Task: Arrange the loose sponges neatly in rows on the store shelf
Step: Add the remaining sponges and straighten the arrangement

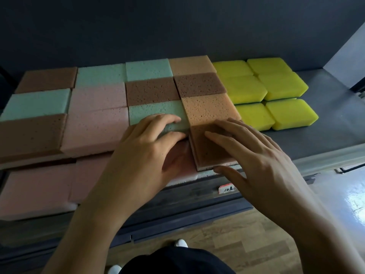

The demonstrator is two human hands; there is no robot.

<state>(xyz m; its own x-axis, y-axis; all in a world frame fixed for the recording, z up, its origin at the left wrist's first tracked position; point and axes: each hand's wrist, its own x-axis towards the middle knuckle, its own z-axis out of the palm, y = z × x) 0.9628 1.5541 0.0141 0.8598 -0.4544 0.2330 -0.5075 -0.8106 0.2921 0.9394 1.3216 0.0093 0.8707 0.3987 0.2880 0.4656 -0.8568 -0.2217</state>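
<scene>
From the head view we look down on a dark shelf (325, 125) covered with sponges laid flat in rows: brown, mint, pink and tan blocks on the left and in the middle, and a group of yellow sponges (266, 89) in two columns on the right.

Both forearms reach in from the bottom of the frame and meet at the front middle of the shelf. The left hand (146, 153) comes in from the lower left, wrist slightly raised and back of the hand up. Its fingers (173, 118) curl over the near edge of a green sponge (156, 112) in the front row. The thumb lies along that sponge's front face, so the hand pinches the edge. Under its palm we see a pink sponge (187, 169) at the shelf lip.

The right hand (254, 155) comes in from the lower right, flat and spread. Its fingers (237, 131) lie straight on top of a tan sponge (205, 155), the front block of the column just right of the green one. The thumb reaches out beside that sponge's near corner. This hand presses and does not grasp.

The tan sponge touches the pink one on its left and slightly overhangs the shelf edge. A small price tag (227, 188) sits on the shelf front below it, partly hidden by the right hand. Below, we see a wooden floor (237, 244).
</scene>
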